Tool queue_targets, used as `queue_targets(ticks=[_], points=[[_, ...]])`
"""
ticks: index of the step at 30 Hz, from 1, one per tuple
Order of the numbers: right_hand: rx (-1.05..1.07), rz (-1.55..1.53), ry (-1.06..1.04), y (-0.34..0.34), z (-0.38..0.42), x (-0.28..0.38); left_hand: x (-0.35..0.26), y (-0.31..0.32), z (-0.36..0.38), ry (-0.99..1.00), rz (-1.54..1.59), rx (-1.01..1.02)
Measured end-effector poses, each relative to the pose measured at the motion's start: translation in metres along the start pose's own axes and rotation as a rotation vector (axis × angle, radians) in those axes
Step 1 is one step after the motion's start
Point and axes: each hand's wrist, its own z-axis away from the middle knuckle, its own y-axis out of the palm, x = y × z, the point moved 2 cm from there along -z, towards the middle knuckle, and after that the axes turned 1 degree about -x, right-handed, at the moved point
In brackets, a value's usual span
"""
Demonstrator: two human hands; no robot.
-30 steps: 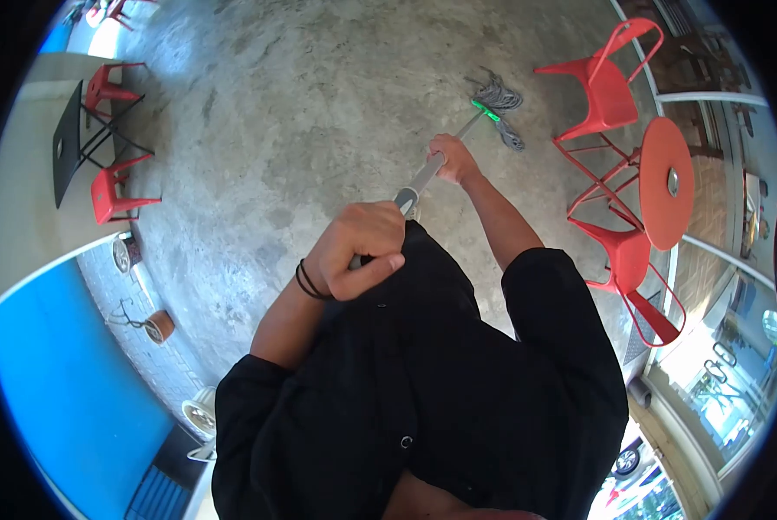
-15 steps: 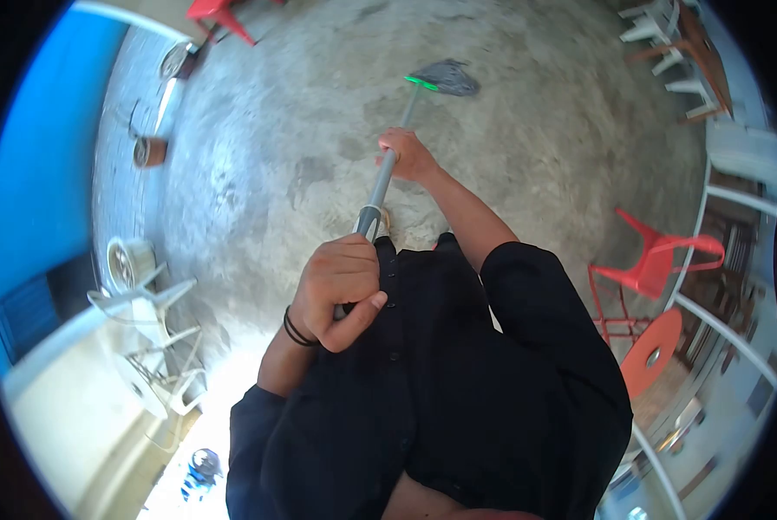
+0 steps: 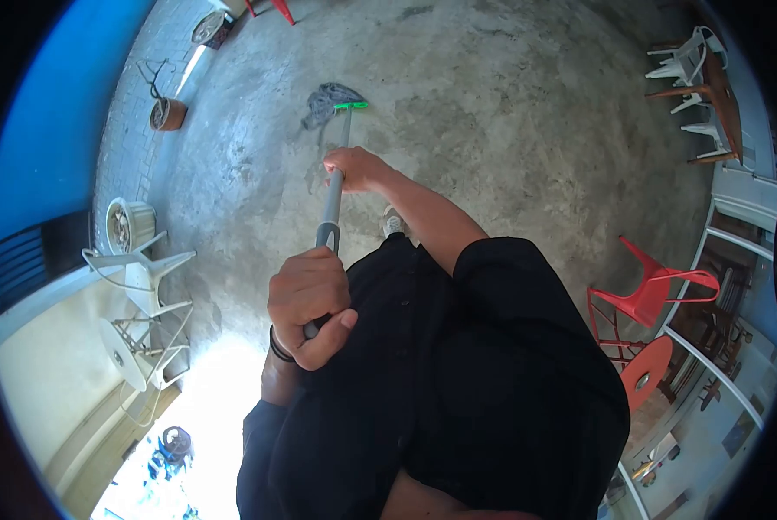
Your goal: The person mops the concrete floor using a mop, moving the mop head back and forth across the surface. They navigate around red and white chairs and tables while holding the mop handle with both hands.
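Note:
My left hand (image 3: 312, 305), with dark bands at its wrist, is closed around the upper end of a grey mop handle (image 3: 330, 208) close to my body. Farther down the pole, my right hand (image 3: 355, 168) grips it with the arm stretched forward. At the far end is a green mop clamp (image 3: 351, 106) with dark grey mop strands (image 3: 326, 102) lying on the concrete floor (image 3: 492, 156). The strands trail to the left of the clamp.
Potted plants (image 3: 168, 113) and a white planter (image 3: 131, 227) line the left. White chairs (image 3: 146, 273) stand by the left wall. To the right are a red chair (image 3: 644, 295) and a round red table (image 3: 649, 373). A wooden table (image 3: 723, 100) with white chairs is at far right.
The mop head has swept from right to left across the floor, its strands now trailing left instead of right. Both hands have shifted left with the handle, still gripping it.

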Motion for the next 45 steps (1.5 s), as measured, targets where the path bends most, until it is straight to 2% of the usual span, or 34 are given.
queue_targets(ticks=[3,6,15,18,22,26,30,33,39,42,45], points=[[-0.055,0.076,0.037,-0.024,0.037,-0.003,-0.006,0.024,-0.005,0.018,0.062,0.035],[-0.082,0.014,0.183,-0.056,0.093,-0.019,-0.009,0.062,-0.015,0.025,0.136,0.120],[-0.482,0.087,0.508,-0.139,0.328,-0.075,-0.009,0.228,-0.042,0.032,0.363,0.416],[-0.707,0.108,0.562,-0.143,0.422,-0.100,-0.001,0.289,-0.040,0.023,0.422,0.527],[-0.870,0.155,0.747,-0.142,0.540,-0.092,-0.002,0.365,-0.028,0.022,0.476,0.825],[-0.989,0.118,0.877,-0.125,0.602,-0.077,0.000,0.400,-0.019,0.032,0.500,1.027],[-1.044,0.126,0.909,-0.111,0.591,-0.068,-0.002,0.385,-0.022,0.016,0.542,0.997],[-0.980,0.145,0.851,-0.102,0.542,-0.066,-0.002,0.337,-0.020,-0.021,0.517,0.877],[-0.694,0.180,0.670,-0.076,0.387,-0.054,0.000,0.204,0.014,-0.032,0.357,0.602],[-0.392,0.120,0.595,-0.045,0.297,-0.038,-0.002,0.131,0.041,-0.024,0.251,0.465],[-0.338,0.149,0.455,0.007,0.207,-0.024,-0.007,0.064,0.080,-0.021,0.182,0.262]])
